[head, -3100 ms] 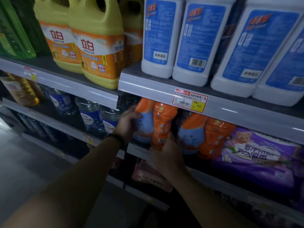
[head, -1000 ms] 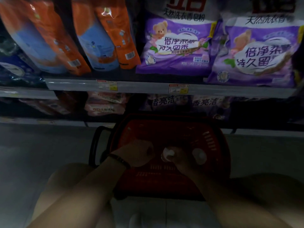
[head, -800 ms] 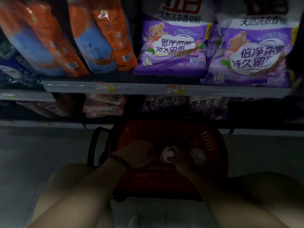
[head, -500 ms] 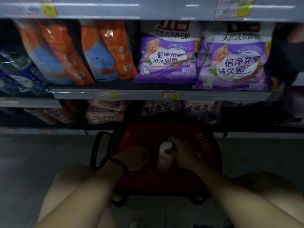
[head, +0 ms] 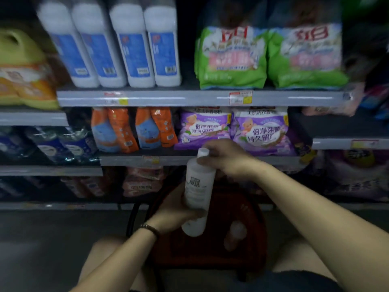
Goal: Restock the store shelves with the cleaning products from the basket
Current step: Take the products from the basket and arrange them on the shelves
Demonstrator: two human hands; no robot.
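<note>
Where light fades, stocked shelves (head: pixel 197 98).

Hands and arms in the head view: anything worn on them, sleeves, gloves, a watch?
Both forearms are bare, with no sleeves in view and no gloves. The left hand has a thin dark band around its wrist. The right hand and its wrist carry nothing.

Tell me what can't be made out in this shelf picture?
- Head view, white bottle: label print blurred by motion; the left hand and right hand cover parts.
- Red basket: dim, contents unclear beyond one pale bottle.
- Price tags: too small and blurred.
</note>
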